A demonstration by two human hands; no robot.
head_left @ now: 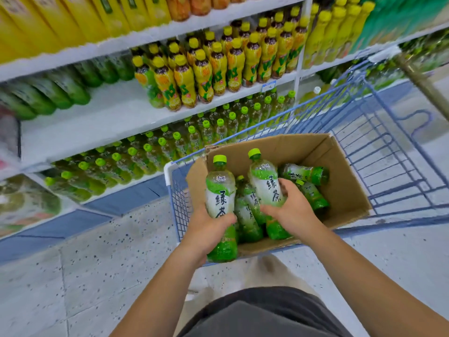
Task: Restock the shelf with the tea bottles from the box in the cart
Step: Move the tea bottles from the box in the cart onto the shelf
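A brown cardboard box (340, 190) sits in a blue wire cart (388, 142). My left hand (206, 229) grips one green tea bottle (220, 190) upright at the box's near left corner. Over the middle of the box, my right hand (291, 210) is closed around a second green tea bottle (263, 181), tilted slightly left. More green tea bottles (313, 190) lie loose inside the box. The white shelf (109, 122) to the left has a wide bare stretch on its middle level.
Yellow-capped lemon tea bottles (206, 71) fill the right part of that level, dark green bottles (60, 91) the left. The level below holds green-capped tea bottles (150, 154). A wooden handle (422, 81) leans at the cart's far right. Speckled floor lies left of the cart.
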